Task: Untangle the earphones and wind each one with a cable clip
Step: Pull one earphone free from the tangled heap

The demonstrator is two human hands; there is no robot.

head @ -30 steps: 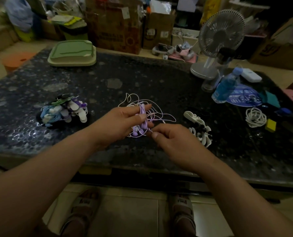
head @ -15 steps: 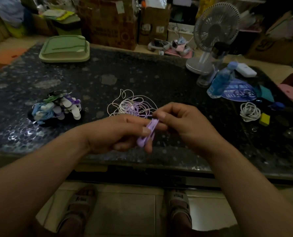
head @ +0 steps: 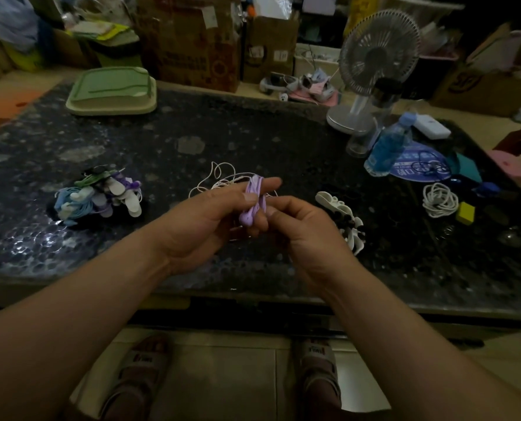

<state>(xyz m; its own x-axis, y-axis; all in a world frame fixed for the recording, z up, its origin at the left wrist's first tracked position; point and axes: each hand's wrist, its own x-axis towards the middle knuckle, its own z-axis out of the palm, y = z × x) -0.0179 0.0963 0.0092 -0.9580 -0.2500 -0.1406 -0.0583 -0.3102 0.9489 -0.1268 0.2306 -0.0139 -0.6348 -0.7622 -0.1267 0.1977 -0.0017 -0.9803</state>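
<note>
Left hand (head: 210,221) and right hand (head: 309,233) grips pinching purple earphones (head: 252,205), green box (head: 111,94) lidded

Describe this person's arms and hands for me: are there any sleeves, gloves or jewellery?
The left hand and right hand are bare, with no gloves. I can make out no rings, though the light is dim. The left forearm and right forearm are bare too. No sleeve, watch or bracelet shows up to the picture's edge.

wound pile (head: 98,196) L on table (head: 253,132) | tangle (head: 219,177) ctr | clips (head: 341,211) R | fan (head: 377,56) back R, bottle (head: 388,147) before it
</note>
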